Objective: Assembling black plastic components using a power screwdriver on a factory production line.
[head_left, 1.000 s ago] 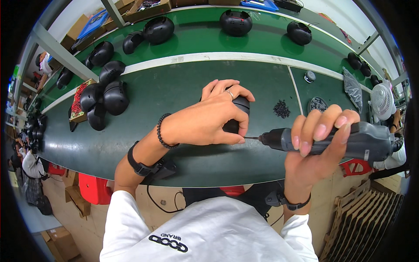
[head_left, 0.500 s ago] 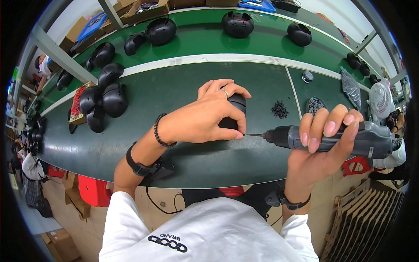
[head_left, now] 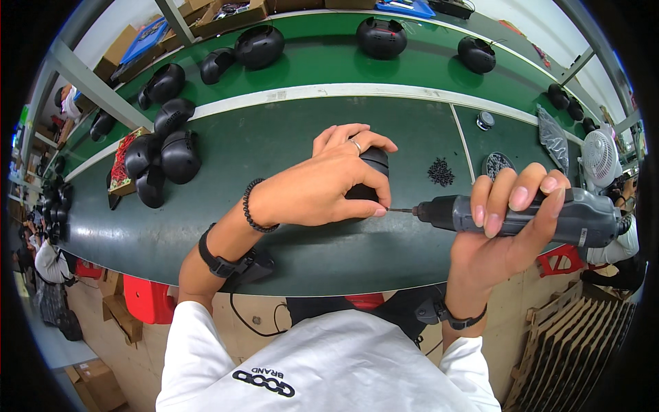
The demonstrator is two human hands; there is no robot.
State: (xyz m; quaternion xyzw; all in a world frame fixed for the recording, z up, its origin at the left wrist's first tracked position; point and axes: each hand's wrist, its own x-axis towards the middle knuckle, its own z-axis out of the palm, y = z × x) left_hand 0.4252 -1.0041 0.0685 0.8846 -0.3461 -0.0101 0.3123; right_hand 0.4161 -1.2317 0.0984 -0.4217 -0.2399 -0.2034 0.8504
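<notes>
My left hand [head_left: 347,175] is closed over a black rounded plastic housing [head_left: 374,159] on the dark green table, covering most of it. In my right hand [head_left: 511,223] lies a dark grey electric screwdriver [head_left: 583,216], held level and pointing left. Its thin bit [head_left: 401,210] reaches the housing's near right edge, close to my left thumb and index fingertips. Whether a screw sits at the bit's tip is too small to tell. Beyond the screwdriver, a small pile of dark screws [head_left: 440,172] lies on the table, and a dish of screws [head_left: 497,165] stands to its right.
Several black housings [head_left: 180,156] are stacked at the left beside a box of red parts [head_left: 125,165]. Beyond a pale rail, a green conveyor belt [head_left: 316,65] carries more black shells [head_left: 382,37]. A plastic bag [head_left: 552,137] and a white fan [head_left: 598,156] are at the right.
The black shells on the belt have shifted slightly to the right. My left hand and the housing have edged a little rightward; the screwdriver stays almost still, its bit against the housing's edge.
</notes>
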